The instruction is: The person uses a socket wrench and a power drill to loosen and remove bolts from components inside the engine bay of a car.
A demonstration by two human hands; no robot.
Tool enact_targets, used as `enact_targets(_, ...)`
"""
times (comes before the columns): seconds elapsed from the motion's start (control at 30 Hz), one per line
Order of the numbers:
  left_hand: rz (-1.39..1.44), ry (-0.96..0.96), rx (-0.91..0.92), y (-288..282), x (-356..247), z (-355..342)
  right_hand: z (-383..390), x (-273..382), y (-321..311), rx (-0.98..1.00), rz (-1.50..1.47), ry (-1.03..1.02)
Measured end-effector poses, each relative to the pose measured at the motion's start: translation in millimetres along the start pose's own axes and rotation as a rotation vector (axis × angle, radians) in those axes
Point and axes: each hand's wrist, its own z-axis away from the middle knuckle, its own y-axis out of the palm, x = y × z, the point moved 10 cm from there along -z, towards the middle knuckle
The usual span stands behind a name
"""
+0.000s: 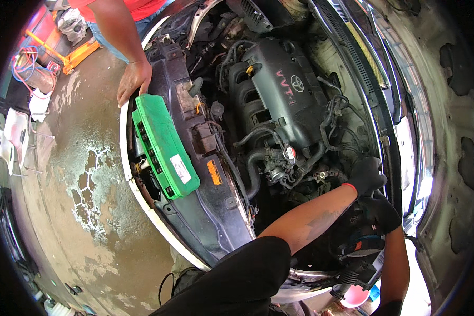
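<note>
Both my hands wear black gloves and sit close together at the far right corner of the engine bay, beside the windscreen edge. My left hand, with a red cuff at the wrist, is curled closed; whatever it grips is hidden. Just below it, my right hand is bent inward with its fingers curled, and I cannot make out what lies in them. Hoses and wiring run near the left hand. The dark grey engine cover lies to the left of my hands.
A green case rests on the front panel of the car. Another person's hand touches the front edge by the case. The raised bonnet fills the right side. An orange jack stands on the floor, with a pink basin below.
</note>
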Motion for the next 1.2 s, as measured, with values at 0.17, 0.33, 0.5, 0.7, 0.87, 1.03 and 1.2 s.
enact_targets(0.17,-0.06,-0.03,-0.058,8,2,4,4,-2,-3,0.011,0.03,0.044)
enact_targets(0.33,-0.101,0.058,-0.188,18,2,8,5,-2,-7,0.098,0.477,-0.242)
enact_targets(0.5,-0.18,0.262,0.081,45,18,-4,14,-13,-10,0.186,0.628,-0.324)
enact_targets(0.7,-0.101,0.277,0.363,19,0,-18,-7,18,5,0.12,0.281,-0.128)
enact_targets(0.87,0.011,0.107,0.483,26,21,-12,-18,-20,-3,0.002,0.005,0.049)
enact_targets(1.03,0.258,0.066,0.061,-38,53,36,-21,-2,6,0.048,-0.024,-0.027)
enact_targets(1.2,-0.565,0.156,-0.152,-161,88,204,-6,-14,0,0.025,-0.12,-0.025)
